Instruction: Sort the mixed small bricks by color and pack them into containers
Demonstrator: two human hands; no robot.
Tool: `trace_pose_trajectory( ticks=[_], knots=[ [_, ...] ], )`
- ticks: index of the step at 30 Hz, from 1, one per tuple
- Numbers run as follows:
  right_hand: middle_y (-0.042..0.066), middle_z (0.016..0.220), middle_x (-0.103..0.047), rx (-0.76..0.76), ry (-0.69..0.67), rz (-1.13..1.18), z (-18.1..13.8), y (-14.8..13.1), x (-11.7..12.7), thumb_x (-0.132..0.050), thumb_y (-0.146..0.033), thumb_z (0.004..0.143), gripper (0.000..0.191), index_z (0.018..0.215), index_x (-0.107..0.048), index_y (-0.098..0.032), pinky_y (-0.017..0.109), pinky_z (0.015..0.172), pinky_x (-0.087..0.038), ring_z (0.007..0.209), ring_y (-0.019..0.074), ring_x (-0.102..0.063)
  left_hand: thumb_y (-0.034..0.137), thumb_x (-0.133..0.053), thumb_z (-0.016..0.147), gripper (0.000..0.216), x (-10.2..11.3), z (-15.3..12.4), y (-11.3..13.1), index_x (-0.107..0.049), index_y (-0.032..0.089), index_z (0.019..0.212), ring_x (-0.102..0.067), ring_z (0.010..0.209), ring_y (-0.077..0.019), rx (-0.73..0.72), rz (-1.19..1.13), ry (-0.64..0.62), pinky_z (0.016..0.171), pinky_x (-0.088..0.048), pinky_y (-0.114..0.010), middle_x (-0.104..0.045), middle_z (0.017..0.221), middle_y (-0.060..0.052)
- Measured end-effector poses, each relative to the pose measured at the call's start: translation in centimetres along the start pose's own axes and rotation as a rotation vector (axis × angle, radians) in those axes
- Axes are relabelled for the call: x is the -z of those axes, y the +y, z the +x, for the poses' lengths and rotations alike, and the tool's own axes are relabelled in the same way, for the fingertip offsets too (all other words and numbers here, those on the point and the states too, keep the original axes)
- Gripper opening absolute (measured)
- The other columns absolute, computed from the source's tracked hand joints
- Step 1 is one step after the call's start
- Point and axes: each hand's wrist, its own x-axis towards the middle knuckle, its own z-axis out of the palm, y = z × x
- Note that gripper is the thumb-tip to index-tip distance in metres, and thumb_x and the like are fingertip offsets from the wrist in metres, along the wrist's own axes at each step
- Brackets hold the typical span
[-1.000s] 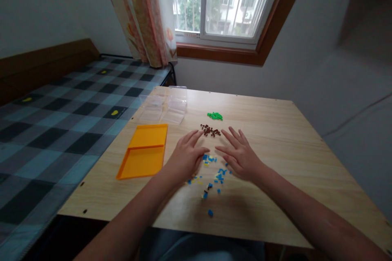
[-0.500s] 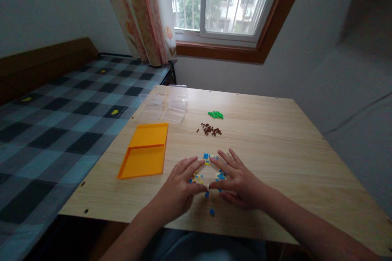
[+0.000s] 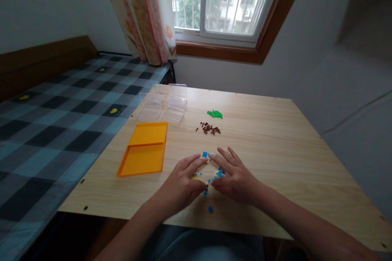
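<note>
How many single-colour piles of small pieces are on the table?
2: the green pile, farther back, and the brown pile, just in front of it. The left hand and right hand may hide some blue and yellow pieces.

Pieces are scattered on table, piles placed behind them. Tray is set left, boxes behind it. Bed is positioned left of table.

Left grip and right grip have withdrawn from brown pieces
</note>
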Motion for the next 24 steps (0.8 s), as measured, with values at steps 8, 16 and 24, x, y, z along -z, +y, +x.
trace_pose_trajectory(
  ticks=[8, 16, 24],
  knots=[
    [-0.001, 0.160, -0.028, -0.098, 0.064, -0.008, 0.2, -1.1, 0.4, -0.069, -0.020, 0.082, 0.014, 0.090, -0.076, -0.029, 0.062, 0.119, -0.019, 0.150, 0.0329, -0.020, 0.023, -0.071, 0.084, 0.009, -0.5, 0.2, -0.1, -0.078, 0.029, 0.086, -0.037, 0.141, -0.0300, -0.006, 0.011, 0.003, 0.112, -0.038, -0.051, -0.048, 0.149, -0.003],
    [-0.003, 0.159, -0.032, -0.077, 0.031, -0.019, 0.0, -1.0, -0.4, -0.068, -0.022, 0.083, 0.011, 0.083, -0.077, -0.029, 0.062, 0.119, -0.019, 0.150, 0.0322, -0.019, 0.023, -0.073, 0.083, 0.008, -0.8, 0.4, -0.4, -0.078, 0.028, 0.081, -0.034, 0.143, -0.0318, -0.029, -0.003, -0.044, 0.112, -0.039, -0.052, -0.042, 0.154, -0.003],
    [-0.002, 0.160, -0.028, -0.106, -0.005, -0.006, 0.0, -0.8, -0.7, -0.072, -0.026, 0.080, 0.010, 0.088, -0.077, -0.030, 0.063, 0.118, -0.019, 0.150, 0.0340, -0.018, 0.024, -0.071, 0.084, 0.009, -0.6, 0.2, -0.6, -0.077, 0.029, 0.087, -0.034, 0.143, -0.0305, -0.016, 0.010, -0.032, 0.112, -0.039, -0.051, -0.044, 0.153, -0.003]
  ],
)
